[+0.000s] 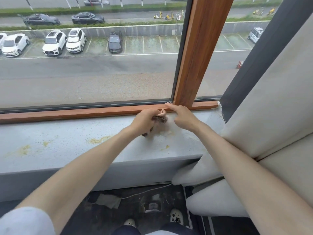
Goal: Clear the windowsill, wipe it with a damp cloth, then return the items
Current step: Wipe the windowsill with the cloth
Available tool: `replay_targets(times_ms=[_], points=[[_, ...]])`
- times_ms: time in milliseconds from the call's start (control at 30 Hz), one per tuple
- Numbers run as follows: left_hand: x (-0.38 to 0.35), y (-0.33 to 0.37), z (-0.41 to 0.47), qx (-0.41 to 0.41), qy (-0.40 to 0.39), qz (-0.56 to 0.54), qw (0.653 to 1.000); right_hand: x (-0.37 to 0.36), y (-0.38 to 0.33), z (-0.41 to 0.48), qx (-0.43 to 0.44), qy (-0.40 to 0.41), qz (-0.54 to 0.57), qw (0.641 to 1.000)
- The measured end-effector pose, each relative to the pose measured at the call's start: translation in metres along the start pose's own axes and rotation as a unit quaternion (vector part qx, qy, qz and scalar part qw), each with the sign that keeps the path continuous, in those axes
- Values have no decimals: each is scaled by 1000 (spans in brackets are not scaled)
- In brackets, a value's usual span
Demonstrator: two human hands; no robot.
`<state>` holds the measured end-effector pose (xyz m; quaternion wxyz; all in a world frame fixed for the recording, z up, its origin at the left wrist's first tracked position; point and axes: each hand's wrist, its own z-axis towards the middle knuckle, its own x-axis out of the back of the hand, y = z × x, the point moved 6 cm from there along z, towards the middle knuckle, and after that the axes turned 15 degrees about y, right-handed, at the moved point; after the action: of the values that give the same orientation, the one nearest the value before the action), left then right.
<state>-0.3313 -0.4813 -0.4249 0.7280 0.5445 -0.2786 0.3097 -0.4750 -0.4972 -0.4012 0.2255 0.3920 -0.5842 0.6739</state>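
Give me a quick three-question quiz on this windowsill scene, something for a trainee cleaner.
1. True or false: the left hand grips a dark cloth over the windowsill.
2. What does the extended forefinger of the right hand touch? A) the glass B) the wooden window frame C) a cushion
3. Fill in: the windowsill carries ____ stains.

Key: 1 true; 2 B; 3 yellowish.
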Motion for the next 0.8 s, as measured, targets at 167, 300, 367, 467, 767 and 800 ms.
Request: replay_targets(times_ms=[167, 300, 367, 467, 767, 800], points=[[22, -11, 17, -3, 83, 194, 977, 42, 29, -6, -67, 33, -66, 995], [-6, 11, 14, 0, 52, 133, 990, 50, 47, -19, -106, -7, -100, 989], [-11, 22, 13, -14, -34, 66, 997, 54, 53, -29, -105, -54, -125, 985], [15, 16, 27, 8, 15, 38, 999, 59, 61, -38, -106, -88, -176, 975], [-17, 37, 6, -30, -25, 51, 998, 56, 68, -41, -95, -127, -214, 964], [-18, 43, 6, -52, -55, 30, 997, 57, 70, -39, -90, -137, -216, 963]])
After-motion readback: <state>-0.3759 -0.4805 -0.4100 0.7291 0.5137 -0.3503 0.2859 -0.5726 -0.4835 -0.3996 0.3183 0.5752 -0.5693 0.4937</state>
